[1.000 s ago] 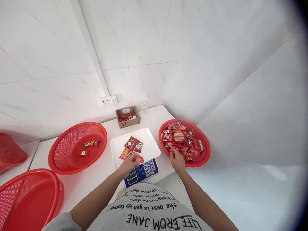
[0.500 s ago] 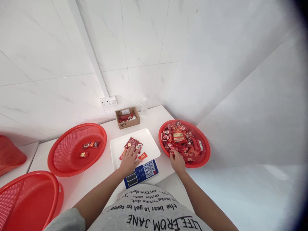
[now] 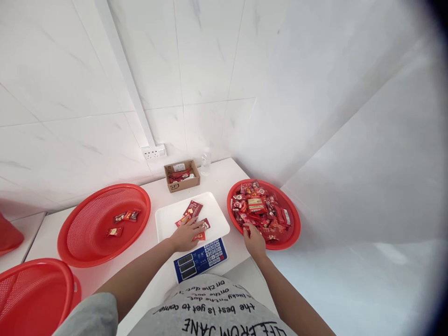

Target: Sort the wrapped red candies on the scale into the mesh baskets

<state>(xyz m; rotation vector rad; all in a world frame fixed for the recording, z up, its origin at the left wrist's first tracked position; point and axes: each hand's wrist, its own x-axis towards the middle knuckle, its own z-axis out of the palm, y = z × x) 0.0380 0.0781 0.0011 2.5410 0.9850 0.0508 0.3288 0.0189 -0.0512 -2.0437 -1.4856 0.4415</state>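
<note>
My left hand (image 3: 188, 233) lies over several red snack packets (image 3: 193, 209) on the white scale tray (image 3: 219, 221). Its fingers are stretched out, and it partly covers the packets. An orange-red packet (image 3: 199, 236) shows by my thumb, and another with white lettering (image 3: 205, 224) lies by my fingertips. My right hand (image 3: 255, 240) is at the near left edge of the right red basket (image 3: 296, 231), which holds many red wrapped snacks (image 3: 257, 205). Its fingers are pinched on a small red packet (image 3: 247, 228), mostly hidden by them. Below the tray is the scale's blue keypad panel (image 3: 200, 260).
A cardboard box (image 3: 182, 177) with red packets stands at the back beside a clear plastic bottle (image 3: 206, 161). To the left, a red basket (image 3: 79, 224) holds a few wrapped snacks (image 3: 115, 232). Another red basket (image 3: 38, 298) is nearer. The wall socket (image 3: 154, 151) is behind.
My left hand has shifted over the tray, spreading the packets; the orange-red one now lies closer under my thumb. My right hand stays at the basket edge. The view has moved slightly.
</note>
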